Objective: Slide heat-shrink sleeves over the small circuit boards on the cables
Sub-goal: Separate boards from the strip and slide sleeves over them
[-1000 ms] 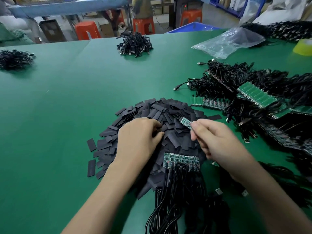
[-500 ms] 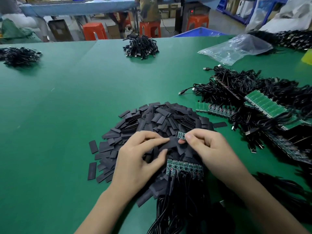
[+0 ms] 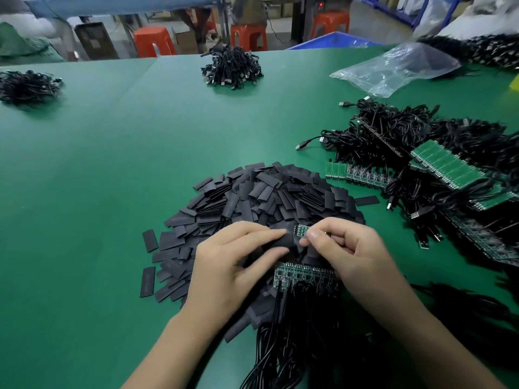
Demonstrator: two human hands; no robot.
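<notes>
- The right hand [image 3: 345,254] pinches a small circuit board [image 3: 302,230] between thumb and forefinger. Its grip is closed tight on the board's right end, and the green face is mostly bare.
- The left hand [image 3: 230,259] has its grip closed on a black sleeve [image 3: 283,242], held between thumb and forefinger. The sleeve's end sits against the board's left end, at 9 o'clock of the board.
- By the look of it, this sleeve is only being started and has yet to slide over the board.
- Plenty is left to do. A strip of boards [image 3: 303,275] on their cables [image 3: 280,346] lies uncovered at 6 o'clock of the hands.
- A heap of cables and board strips [image 3: 449,169] waits at 2 o'clock on the bench [image 3: 112,164]. I cannot make out any board already sleeved.
- The pile of sleeves [image 3: 252,197] spreads from under the hands toward 12 o'clock.
- A second ago the left hand was down in the pile, and the right held the board apart, up toward 1 o'clock.
- Since then the hands have met, and the sleeve has been brought to the board.
</notes>
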